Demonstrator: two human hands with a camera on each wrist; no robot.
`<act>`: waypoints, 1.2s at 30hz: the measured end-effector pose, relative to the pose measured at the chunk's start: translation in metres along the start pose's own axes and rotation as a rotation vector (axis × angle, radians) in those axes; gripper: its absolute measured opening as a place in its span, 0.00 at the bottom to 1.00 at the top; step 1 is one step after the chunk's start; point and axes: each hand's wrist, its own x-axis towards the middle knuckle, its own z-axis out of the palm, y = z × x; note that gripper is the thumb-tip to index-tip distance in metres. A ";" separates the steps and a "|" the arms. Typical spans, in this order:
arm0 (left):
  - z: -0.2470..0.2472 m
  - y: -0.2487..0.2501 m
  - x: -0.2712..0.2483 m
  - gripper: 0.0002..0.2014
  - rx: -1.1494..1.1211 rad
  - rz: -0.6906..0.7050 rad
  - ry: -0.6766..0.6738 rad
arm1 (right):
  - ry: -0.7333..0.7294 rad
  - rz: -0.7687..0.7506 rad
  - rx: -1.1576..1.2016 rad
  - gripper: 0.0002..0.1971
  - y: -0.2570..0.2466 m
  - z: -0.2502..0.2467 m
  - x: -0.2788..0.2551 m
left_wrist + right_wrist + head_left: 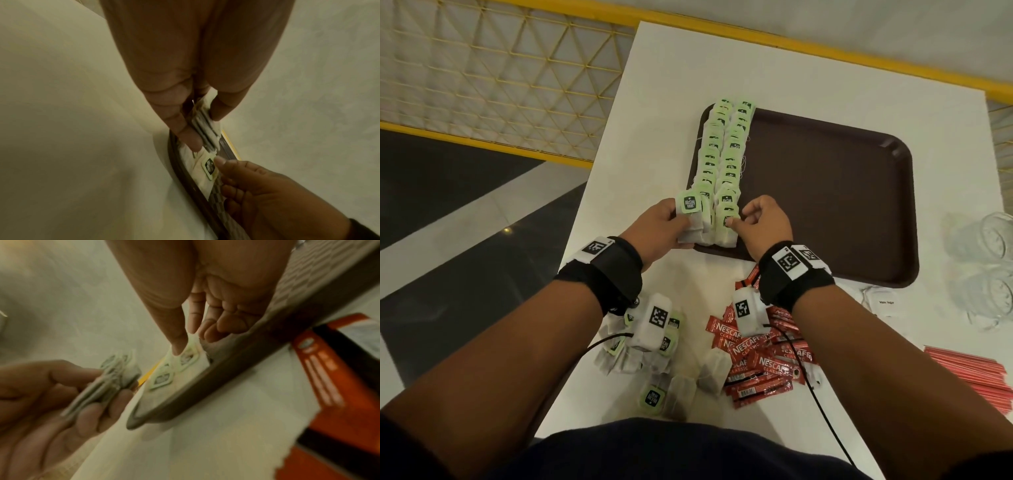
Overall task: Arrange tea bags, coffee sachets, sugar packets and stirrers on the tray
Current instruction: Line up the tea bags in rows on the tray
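A brown tray (825, 205) lies on the white table. Two rows of overlapping tea bags with green tags (726, 150) run along its left side. My left hand (681, 222) grips a small stack of tea bags (690, 205) just over the tray's near left corner; the left wrist view shows the stack (207, 133) between thumb and fingers. My right hand (736, 219) pinches the nearest tea bag (726, 222) of the right row, thumb on its green tag (187, 358), other fingers curled. Most of the tray is bare.
Loose tea bags (654, 359) and red Nescafe coffee sachets (760, 363) lie on the table under my wrists. Red stirrers (972, 373), white sugar packets (883, 301) and clear glasses (986, 267) sit at the right. The table's left edge borders a yellow mesh railing (500, 85).
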 end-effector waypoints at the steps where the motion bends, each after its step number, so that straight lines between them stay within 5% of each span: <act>1: 0.000 -0.001 0.002 0.16 0.003 -0.002 0.004 | 0.009 -0.019 0.000 0.13 -0.002 -0.002 -0.002; 8: 0.007 0.000 0.003 0.17 -0.013 0.015 -0.057 | -0.190 -0.134 0.165 0.06 -0.016 -0.004 -0.013; 18: 0.008 -0.003 -0.004 0.16 -0.079 0.001 -0.019 | -0.266 0.021 0.405 0.11 -0.006 -0.015 -0.021; 23: 0.013 -0.005 -0.007 0.15 -0.064 -0.001 -0.075 | -0.306 -0.006 0.381 0.06 -0.009 -0.010 -0.023; 28: 0.008 -0.008 -0.007 0.16 -0.094 0.019 0.023 | -0.232 0.039 0.338 0.08 0.000 -0.014 -0.020; 36: 0.002 -0.011 -0.011 0.16 -0.151 0.002 0.056 | -0.229 -0.076 -0.089 0.11 0.012 -0.010 -0.012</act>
